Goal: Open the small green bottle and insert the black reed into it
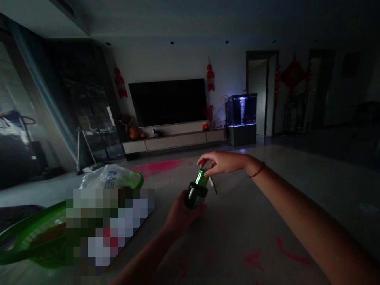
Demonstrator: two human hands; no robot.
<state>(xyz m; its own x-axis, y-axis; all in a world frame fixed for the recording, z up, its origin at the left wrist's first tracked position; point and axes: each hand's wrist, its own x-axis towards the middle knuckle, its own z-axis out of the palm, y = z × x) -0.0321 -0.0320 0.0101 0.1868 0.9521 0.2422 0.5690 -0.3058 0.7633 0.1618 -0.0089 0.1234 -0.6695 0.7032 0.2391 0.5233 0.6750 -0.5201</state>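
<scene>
A dark green glass bottle (196, 192) lies tilted, its neck pointing up and to the right. My left hand (182, 213) wraps around its lower body. My right hand (221, 164) reaches in from the right, with its fingertips pinched at the top of the neck, hiding the bottle's mouth. A red string circles my right wrist (257, 171). Just behind the neck stands a thin flat piece (211, 183), too dark to name.
My hands are above a broad grey surface (252, 221) with red smears. To the left lie a white plastic bag (107, 178), a green plastic basket (32, 233) and a pixelated patch (109, 229). Far off stand a wall television (168, 102) and a lit aquarium (241, 113).
</scene>
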